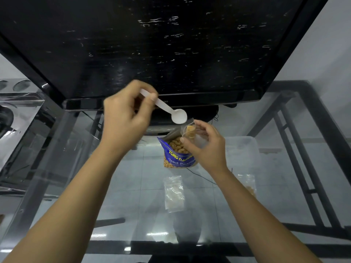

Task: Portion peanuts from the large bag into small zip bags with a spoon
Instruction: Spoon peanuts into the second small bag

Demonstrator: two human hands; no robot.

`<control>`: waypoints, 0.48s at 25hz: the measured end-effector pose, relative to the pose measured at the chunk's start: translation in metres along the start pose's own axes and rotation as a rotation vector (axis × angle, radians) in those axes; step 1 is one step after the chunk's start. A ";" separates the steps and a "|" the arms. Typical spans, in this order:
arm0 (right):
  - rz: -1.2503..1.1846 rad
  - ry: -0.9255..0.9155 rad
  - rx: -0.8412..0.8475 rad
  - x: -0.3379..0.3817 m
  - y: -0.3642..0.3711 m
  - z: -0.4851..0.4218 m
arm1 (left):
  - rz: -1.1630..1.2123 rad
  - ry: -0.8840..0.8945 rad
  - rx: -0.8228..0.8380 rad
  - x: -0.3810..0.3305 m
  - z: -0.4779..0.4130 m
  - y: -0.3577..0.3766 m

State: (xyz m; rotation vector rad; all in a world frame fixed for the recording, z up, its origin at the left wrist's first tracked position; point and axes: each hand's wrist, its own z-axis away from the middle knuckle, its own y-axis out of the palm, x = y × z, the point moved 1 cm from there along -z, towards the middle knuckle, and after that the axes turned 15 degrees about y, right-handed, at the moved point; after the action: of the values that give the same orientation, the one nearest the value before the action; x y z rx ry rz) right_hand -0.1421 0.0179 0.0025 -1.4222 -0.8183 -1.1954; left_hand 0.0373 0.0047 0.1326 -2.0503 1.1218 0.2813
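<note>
A blue bag of salted peanuts (175,155) stands open on the glass table, nuts showing at its mouth. My right hand (207,147) pinches a small clear zip bag (191,130) just above the big bag's opening; a few peanuts show inside it. My left hand (125,118) holds a white plastic spoon (171,111) by its handle, the bowl pointing right and hovering just above the small bag's mouth. The spoon's bowl looks empty.
A clear zip bag (174,193) lies flat on the glass table (133,186) near me, and another with some peanuts (247,185) lies to the right. A translucent plastic container (242,150) sits behind that. A large black monitor (161,44) stands at the back.
</note>
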 end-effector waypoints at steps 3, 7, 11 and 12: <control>-0.020 0.057 -0.001 -0.006 -0.008 0.001 | 0.189 -0.316 -0.170 0.036 0.006 0.009; -0.037 0.200 0.036 -0.027 -0.020 0.006 | 0.037 -0.125 0.290 0.061 0.045 0.052; -0.025 0.283 0.120 -0.042 -0.023 0.008 | 0.008 -0.195 0.435 0.067 0.072 0.084; -0.029 0.291 0.134 -0.043 -0.023 0.008 | 0.040 -0.354 0.377 0.068 0.074 0.088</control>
State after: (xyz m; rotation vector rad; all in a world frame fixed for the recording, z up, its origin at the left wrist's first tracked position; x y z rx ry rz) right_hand -0.1727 0.0356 -0.0314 -1.0994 -0.7029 -1.3075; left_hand 0.0191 -0.0131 0.0015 -1.5739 0.9166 0.4020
